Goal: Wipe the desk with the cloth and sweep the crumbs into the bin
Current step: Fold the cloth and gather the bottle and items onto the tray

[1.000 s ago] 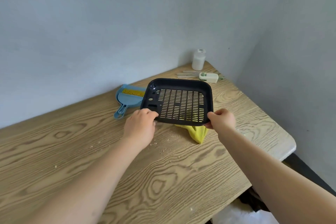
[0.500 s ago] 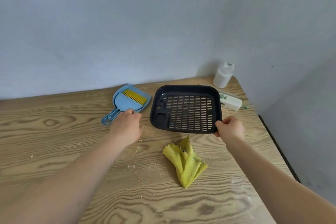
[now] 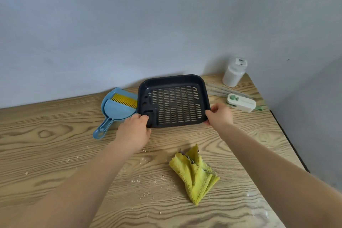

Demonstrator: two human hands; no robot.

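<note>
Fingers of the left hand [image 3: 134, 132] and right hand [image 3: 219, 114] clamp the black slotted tray's [image 3: 174, 101] near corners; the yellow cloth [image 3: 194, 173] lies crumpled on the counter [image 3: 55, 150] among crumbs [image 3: 146, 194].

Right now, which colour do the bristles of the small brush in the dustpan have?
Yellow. The brush bristles lie in the blue dustpan; the head view shows them best.
</note>
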